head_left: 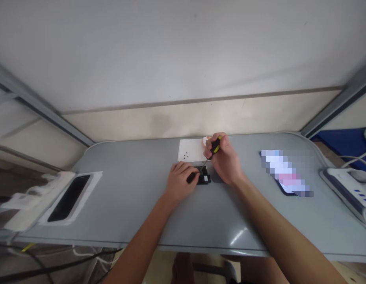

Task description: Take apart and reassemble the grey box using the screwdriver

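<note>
A small black device with a white label lies on the grey desk. My left hand grips its left side, fingers curled over it. In my right hand is a screwdriver with a black and yellow handle, held in a closed grip. Its thin shaft slants down to the device, and the tip meets its upper part; the exact contact point is too small to make out. Just behind the device lies a white sheet with several tiny dark screws on its left part. A round white and orange item is partly hidden behind my right hand.
To the right, a lit phone lies on the desk, near a white power strip. On the left, a dark phone rests on white paper beside white items. A wall rises behind; cables hang below the left edge.
</note>
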The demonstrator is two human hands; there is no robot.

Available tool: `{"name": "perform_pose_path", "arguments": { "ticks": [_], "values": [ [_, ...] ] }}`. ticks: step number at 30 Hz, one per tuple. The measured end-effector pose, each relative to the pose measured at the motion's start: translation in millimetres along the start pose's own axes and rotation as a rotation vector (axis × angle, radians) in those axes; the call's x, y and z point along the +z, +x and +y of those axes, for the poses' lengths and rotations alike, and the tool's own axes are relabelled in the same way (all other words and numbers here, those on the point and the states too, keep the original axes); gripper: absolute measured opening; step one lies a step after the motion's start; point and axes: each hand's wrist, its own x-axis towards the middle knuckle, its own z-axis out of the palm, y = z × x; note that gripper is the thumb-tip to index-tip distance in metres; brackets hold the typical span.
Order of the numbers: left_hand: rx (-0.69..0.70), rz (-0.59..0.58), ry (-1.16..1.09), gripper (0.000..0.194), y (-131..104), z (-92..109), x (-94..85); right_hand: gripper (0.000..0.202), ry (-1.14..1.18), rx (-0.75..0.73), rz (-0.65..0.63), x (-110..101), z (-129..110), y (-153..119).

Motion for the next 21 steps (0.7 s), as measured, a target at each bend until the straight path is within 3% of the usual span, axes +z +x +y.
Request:
{"name": "perform_pose_path", "arguments": {
  "ticks": [4,10,15,21],
  "values": [
    [-0.044,-0.034,-0.023,0.005,-0.3,1.9,-2.2,0.028,-0.041,0.012,0.017,-1.8,0.8,1.1],
    [-0.054,-0.153,-0.056,0.037,-1.2,5.5,-7.7,0.026,-0.027,0.028,-0.007,-3.2,1.9,0.4],
    [-0.035,-0.238,-0.084,0.037,-0.5,5.5,-10.1,0.025,-0.044,0.046,-0.009,-3.0,3.2,-1.0],
    [-0.047,-0.228,-0.088,0.035,-1.0,6.2,-9.7,0.024,-0.036,0.053,-0.011,-3.6,3.7,-1.2]
  ]
}}
